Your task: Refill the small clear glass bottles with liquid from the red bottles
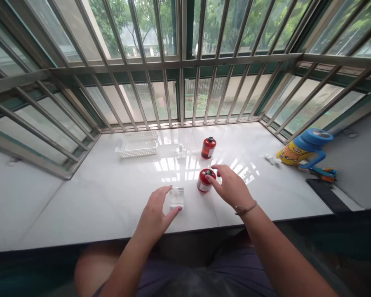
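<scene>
On the white tabletop, my left hand (154, 210) has its thumb and index finger at opposite edges of a small clear box (177, 197), which looks gripped between them. A red bottle with a black cap (204, 185) stands upright to the right of the box. My right hand (230, 185) is at this bottle's top, thumb tip by the cap and index finger apart from it, with a gap between the two. Farther back is a second red bottle (208, 149), upright with a black cap and pale label. A small clear object (181, 152) sits to its left.
A white perforated basket (139, 153) lies at the back left. On the right are a blue and yellow bottle with a handle (299, 148), crumpled white tissue (272, 159), a blue and orange item (326, 174) and a dark flat object (326, 196). Metal window bars (181, 95) rise behind.
</scene>
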{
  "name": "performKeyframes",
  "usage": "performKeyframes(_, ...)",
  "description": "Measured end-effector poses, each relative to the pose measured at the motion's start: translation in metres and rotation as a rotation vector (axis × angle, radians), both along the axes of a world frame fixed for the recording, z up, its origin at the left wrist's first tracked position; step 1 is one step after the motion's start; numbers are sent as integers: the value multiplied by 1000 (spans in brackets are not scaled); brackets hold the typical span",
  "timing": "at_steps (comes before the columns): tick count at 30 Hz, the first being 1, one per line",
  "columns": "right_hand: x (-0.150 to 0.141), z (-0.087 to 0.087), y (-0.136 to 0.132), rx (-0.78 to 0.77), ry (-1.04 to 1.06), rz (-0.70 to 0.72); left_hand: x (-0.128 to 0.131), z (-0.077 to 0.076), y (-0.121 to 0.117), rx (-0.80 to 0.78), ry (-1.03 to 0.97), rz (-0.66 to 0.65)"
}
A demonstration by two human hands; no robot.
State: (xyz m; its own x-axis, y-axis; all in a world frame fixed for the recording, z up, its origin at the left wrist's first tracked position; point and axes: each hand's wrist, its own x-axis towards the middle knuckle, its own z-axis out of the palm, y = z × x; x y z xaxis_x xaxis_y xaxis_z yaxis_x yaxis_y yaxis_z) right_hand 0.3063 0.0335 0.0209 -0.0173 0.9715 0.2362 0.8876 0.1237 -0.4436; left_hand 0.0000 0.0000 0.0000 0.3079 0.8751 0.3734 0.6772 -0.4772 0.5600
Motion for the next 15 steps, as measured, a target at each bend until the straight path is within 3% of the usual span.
performKeyframes(3, -10, -7, 8, -71, -81, -17, -2, -49, 15, -119, 47, 13)
performKeyframes(5, -10, -6, 11, -115, -107, -15, -1, -66, 20, -153, 49, 16)
performKeyframes(9, 2, -1, 8, -121, -129, -12, 7, -76, 28, -155, 13, 81)
performKeyframes(15, 28, 1, 5, -137, -154, -105, 15, -76, 47, -105, 0, 114)
